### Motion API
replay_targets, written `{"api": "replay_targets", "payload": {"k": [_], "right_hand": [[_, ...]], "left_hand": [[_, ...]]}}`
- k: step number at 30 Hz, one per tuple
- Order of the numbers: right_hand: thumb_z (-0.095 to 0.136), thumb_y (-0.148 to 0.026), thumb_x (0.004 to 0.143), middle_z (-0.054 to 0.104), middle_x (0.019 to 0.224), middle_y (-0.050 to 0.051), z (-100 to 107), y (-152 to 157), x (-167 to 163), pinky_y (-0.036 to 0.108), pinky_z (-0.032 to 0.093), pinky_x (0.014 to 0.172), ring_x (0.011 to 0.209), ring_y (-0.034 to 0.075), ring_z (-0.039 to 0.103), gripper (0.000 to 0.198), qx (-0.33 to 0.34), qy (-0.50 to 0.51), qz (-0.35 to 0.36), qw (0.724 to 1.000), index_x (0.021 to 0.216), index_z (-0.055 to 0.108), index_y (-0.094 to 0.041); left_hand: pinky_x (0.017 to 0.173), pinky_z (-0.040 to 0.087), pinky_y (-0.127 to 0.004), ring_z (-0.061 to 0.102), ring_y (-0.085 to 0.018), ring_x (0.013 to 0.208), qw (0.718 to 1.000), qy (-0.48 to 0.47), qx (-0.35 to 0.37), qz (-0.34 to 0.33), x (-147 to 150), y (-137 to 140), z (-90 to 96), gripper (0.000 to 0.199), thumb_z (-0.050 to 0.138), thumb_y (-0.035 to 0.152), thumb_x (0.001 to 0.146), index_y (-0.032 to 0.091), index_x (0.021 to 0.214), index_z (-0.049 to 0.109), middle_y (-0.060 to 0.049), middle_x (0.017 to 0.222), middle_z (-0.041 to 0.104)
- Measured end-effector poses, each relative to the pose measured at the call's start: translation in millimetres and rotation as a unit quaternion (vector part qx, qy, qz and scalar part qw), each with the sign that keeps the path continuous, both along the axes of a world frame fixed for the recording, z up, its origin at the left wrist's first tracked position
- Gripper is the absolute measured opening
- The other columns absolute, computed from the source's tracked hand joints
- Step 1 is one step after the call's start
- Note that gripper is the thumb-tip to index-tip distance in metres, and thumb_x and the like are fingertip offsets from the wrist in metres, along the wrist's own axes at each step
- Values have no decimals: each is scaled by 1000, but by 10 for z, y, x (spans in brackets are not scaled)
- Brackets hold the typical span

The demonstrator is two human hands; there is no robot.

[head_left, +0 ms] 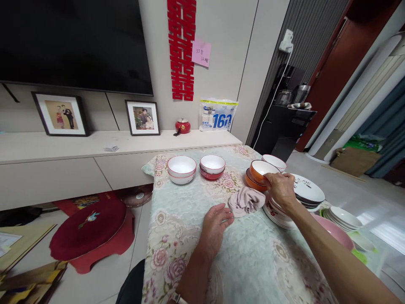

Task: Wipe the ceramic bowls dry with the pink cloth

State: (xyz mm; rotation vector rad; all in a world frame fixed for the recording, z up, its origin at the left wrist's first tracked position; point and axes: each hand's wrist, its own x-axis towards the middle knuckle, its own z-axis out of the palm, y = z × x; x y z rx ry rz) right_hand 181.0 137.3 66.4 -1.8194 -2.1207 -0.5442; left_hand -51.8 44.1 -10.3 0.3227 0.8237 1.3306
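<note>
Pale living-room wall panels are forming the backdrop, with a dark television [72,46] hanging at far left and a round maroon stool [95,230] standing on the floor below. Toward the middle, a floral tablecloth [182,217] is covering a table. Near its far edge, a red-rimmed pair of white bowls [181,169] is sitting nested; just to the right, a white-lined bowl [212,163] is resting in a red bowl [211,174].

Closer to the viewer, the person's left hand [217,226] is lying low over the table, empty, its fingers loosely spread toward a crumpled pinkish cloth [246,202]; whether the fingertips are touching it, one cannot tell. That cloth is looking soft and light, easy to gather anywhere.

Right of the cloth, an upper orange bowl [262,168], white inside, is overlapping a lower orange bowl [252,182]; whether it is resting in it or standing slightly clear is unclear. The right hand [280,186] is pinching the upper bowl's near-right rim, the exact finger placement partly hidden. Its glaze is shining, so it is probably ceramic: stiff, modestly heavy, slippery, prone to chipping. Thumb and fingers opposing across the wall seem the surest hold, with a palm beneath for support.

Farther right, patterned plates [309,190], a pink bowl [335,232] and white plates [346,217] are crowding the table.
</note>
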Motion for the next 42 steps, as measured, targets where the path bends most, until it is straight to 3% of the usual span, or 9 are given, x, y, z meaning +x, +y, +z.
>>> {"api": "replay_targets", "payload": {"k": [15, 22, 28, 31, 34, 39, 42], "right_hand": [[45, -25, 96, 74, 85, 10, -79, 54, -68, 41, 27, 84, 88, 27, 64, 28, -63, -42, -36, 996, 92, 71, -19], [48, -23, 95, 74, 83, 13, 66, 54, -160, 41, 30, 79, 84, 28, 65, 25, -97, -62, -46, 992, 90, 71, -16], [44, -17, 95, 70, 102, 15, 201, -40, -458, 40, 33, 84, 100, 29, 60, 24, -99, -74, -1, 992, 98, 68, -15], [47, -21, 95, 68, 106, 12, 109, -211, -668, 33, 36, 83, 102, 24, 58, 22, -135, -80, 71, 985, 104, 67, -18], [53, -32, 94, 64, 114, 13, -77, -388, -808, 35, 37, 83, 110, 30, 54, 22, -184, -66, 107, 975, 106, 66, -20], [47, -6, 85, 63, 109, 15, -245, -526, -828, 29, 37, 75, 94, 23, 61, 34, -297, -10, 109, 949, 112, 65, -15], [59, -11, 78, 67, 99, 7, -153, -590, -802, 25, 37, 69, 87, 18, 62, 30, -341, -4, 158, 927, 106, 68, -19]], "left_hand": [[78, 55, -36, 68, -18, 72, 1000, 4, -2, 7, 18, 1, 11, 33, 77, 15, 63, 10, 93, 65, -9, 83, 69], [77, 54, -35, 67, -18, 70, 1000, 5, 0, 10, 24, -17, 29, 31, 75, 14, 63, 10, 92, 65, -9, 82, 69], [78, 54, -36, 67, -19, 71, 1000, -1, 3, 9, 12, -37, 40, 31, 76, 14, 63, 10, 91, 66, -9, 82, 70], [77, 54, -37, 67, -18, 70, 1000, -5, 1, 10, 14, -33, 31, 30, 76, 13, 63, 11, 91, 66, -9, 81, 70], [75, 54, -36, 67, -18, 68, 1000, -10, -3, 11, 19, -18, 18, 28, 75, 12, 64, 11, 90, 66, -9, 79, 70], [75, 54, -32, 68, -16, 69, 1000, -28, -3, 12, -2, -15, 53, 32, 77, 13, 65, 10, 94, 65, -9, 82, 71], [79, 54, -32, 69, -17, 75, 999, -53, 12, 3, -16, -37, 92, 36, 77, 15, 66, 10, 99, 65, -10, 87, 72]]}}
